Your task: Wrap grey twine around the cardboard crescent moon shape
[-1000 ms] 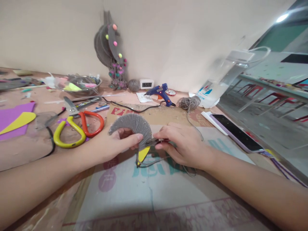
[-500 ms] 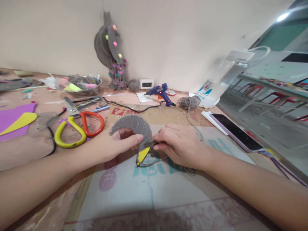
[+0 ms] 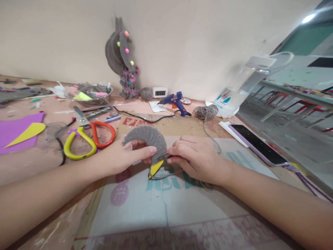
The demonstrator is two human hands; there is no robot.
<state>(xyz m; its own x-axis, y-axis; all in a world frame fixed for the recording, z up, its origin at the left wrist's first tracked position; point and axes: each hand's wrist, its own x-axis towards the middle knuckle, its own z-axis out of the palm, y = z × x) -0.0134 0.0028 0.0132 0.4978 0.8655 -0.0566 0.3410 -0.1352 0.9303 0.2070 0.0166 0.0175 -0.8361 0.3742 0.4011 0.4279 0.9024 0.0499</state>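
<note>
A crescent wound closely in grey yarn is pinched in my left hand, thumb on its front face. Its lower tip is bare and yellow, with grey cord along the edge. My right hand is closed at the crescent's right side, its thumb and forefinger pinching the grey yarn where it meets the wrapped part. A loop of that yarn hangs below the right hand, near the tip. From the ball of grey yarn behind, a strand runs down toward the right hand.
Orange-and-yellow scissors lie at left beside purple and yellow felt. Behind are a blue glue gun with its cord, a small clock and a bowl of scraps. A phone and a bottle stand right.
The view has shifted slightly, so everything appears a little to the right. Both hands keep the same grip on the crescent and the yarn.
</note>
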